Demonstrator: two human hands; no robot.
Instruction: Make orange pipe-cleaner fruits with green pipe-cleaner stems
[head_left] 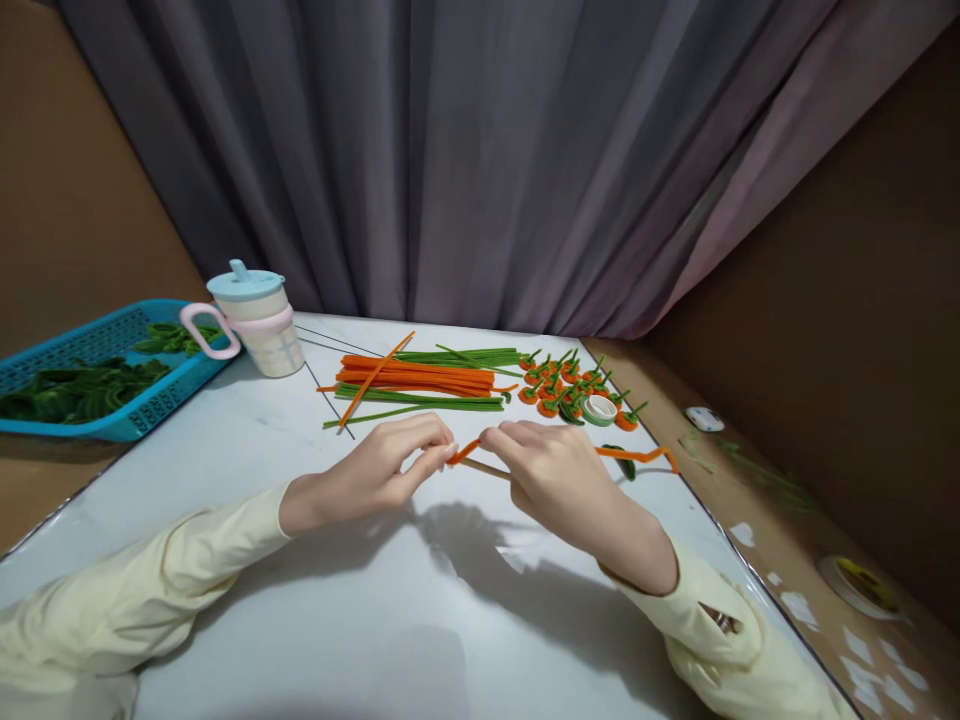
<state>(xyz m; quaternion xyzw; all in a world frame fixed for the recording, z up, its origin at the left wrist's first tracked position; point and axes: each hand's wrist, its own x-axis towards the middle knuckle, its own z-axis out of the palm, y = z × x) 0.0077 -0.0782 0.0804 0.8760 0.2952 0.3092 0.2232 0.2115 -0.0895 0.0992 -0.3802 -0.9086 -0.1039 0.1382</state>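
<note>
1. Orange pipe cleaner (634,455) lies on the white table (300,560), one end pinched between your hands over a thin wooden stick (484,467).
2. Your left hand (375,470) pinches that end, fingertips closed.
3. Your right hand (559,475) grips cleaner and stick, knuckles up.

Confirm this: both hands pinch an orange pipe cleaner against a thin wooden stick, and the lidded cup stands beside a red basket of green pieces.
Not quite. The basket is blue, not red, as the head view shows. The rest holds: the left hand and right hand pinch the orange pipe cleaner against the thin wooden stick, and the lidded cup stands beside the basket.
</note>
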